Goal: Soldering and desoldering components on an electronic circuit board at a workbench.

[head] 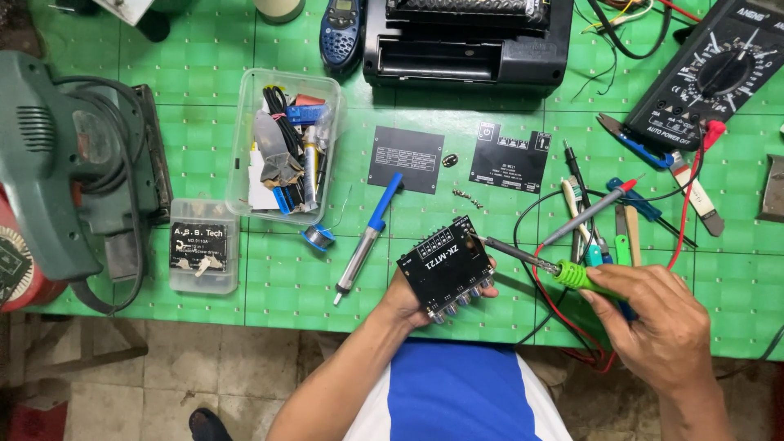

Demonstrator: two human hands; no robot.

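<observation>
left hand grips a black board (knobs along its lower edge); right hand clenches a green-handled screwdriver, tip touching the board's corner, over the green table.

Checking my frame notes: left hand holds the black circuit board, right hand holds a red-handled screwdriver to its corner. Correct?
Not quite. In the head view the screwdriver in the right hand has a green handle, not red. The left hand does hold the black circuit board, tip at its corner.
</observation>
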